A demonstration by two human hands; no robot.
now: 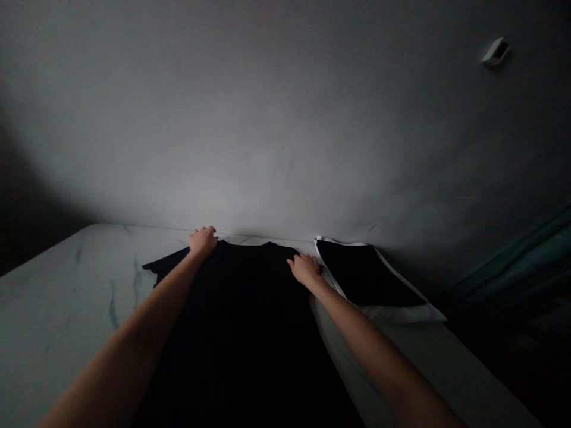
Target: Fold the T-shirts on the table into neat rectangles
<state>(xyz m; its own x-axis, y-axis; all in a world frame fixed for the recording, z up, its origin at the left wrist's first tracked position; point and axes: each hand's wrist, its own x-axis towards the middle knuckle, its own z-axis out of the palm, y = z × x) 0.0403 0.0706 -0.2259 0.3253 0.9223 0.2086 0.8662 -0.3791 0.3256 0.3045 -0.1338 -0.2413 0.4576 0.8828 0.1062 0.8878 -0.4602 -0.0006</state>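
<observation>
You have two bare arms in view and one garment under them. The garment is one black cotton T-shirt [241,333], lying flat and lengthwise on one bed with a white, grey-veined sheet [57,315]. Take the T-shirt as the clock's hub for the places below.

Your left hand [203,241] is at 11 o'clock, with its fingers curled narrow over the far edge of the T-shirt. You cannot tell whether it is pinching the cloth or only resting on it. Your right hand [304,268] is at 1 o'clock, open with its fingers slightly spread, and lies on the T-shirt's far right edge. One short black sleeve [163,267] sticks out at 10 o'clock.

One black pillow with white piping [366,273] sits on the bed at 2 o'clock, just beside your right hand. One grey wall [267,119] rises behind the bed and carries one small white wall fitting [495,52] at 1 o'clock. One dark teal fabric [513,261] hangs at 3 o'clock, dim.
</observation>
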